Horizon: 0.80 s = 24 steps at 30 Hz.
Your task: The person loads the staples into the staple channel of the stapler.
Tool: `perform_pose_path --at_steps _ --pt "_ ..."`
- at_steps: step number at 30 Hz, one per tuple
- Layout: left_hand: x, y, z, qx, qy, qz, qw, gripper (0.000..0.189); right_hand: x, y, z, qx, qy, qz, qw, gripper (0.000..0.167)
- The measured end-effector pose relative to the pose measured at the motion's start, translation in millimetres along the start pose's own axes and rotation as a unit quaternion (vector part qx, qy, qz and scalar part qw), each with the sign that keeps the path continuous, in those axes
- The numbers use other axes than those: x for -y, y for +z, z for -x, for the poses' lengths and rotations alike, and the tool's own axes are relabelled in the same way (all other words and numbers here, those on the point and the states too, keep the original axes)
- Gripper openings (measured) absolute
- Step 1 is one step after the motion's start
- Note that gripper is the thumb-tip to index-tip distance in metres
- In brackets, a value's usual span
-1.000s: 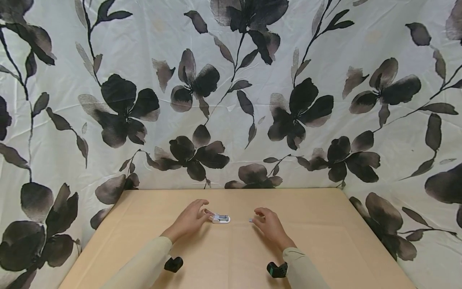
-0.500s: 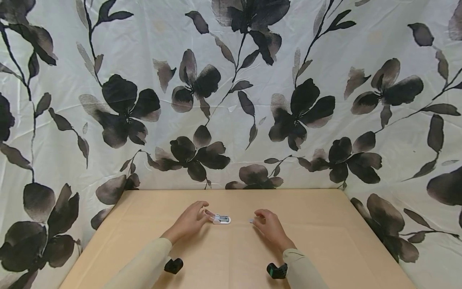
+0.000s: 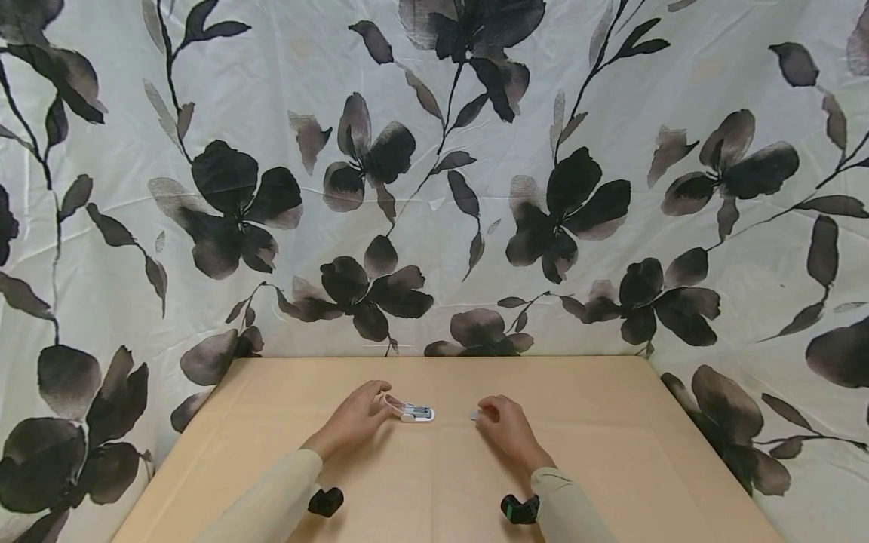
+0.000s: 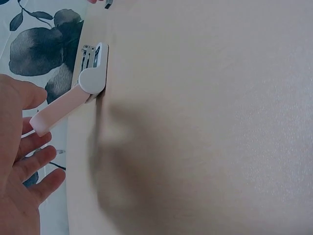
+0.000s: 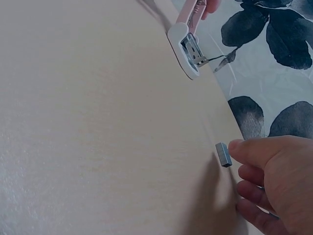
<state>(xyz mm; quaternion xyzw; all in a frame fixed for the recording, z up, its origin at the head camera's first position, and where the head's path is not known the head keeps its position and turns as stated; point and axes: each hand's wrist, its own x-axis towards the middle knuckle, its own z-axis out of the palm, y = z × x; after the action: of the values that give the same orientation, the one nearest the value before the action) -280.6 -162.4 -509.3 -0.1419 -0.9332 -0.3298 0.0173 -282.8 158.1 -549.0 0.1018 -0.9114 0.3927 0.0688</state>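
Observation:
A small stapler with a white base stands on the table, its pink top arm swung up and back so that the metal staple channel shows. My left hand is at the free end of that arm. Its thumb stands apart from the arm in the left wrist view, and the fingers spread loosely behind and below the end. To the right, my right hand pinches a short grey strip of staples by one end, above the table. The finger behind the strip is mostly hidden by the thumb.
A tan-covered table lies under both hands. Behind it hangs a white cloth printed with dark flowers. Black wrist devices hang below both sleeves.
My left hand has drawn back slightly to the left, and more of the stapler's pink arm shows. The right hand keeps the staple strip almost in the same place.

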Motion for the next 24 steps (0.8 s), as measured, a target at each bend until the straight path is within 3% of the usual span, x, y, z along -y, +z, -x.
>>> perform_pose_path --at_steps 24 --pt "4.1 3.4 -0.6 0.001 0.01 -0.013 0.9999 0.033 -3.9 7.1 -4.6 0.013 -0.005 0.0 0.9999 0.015"
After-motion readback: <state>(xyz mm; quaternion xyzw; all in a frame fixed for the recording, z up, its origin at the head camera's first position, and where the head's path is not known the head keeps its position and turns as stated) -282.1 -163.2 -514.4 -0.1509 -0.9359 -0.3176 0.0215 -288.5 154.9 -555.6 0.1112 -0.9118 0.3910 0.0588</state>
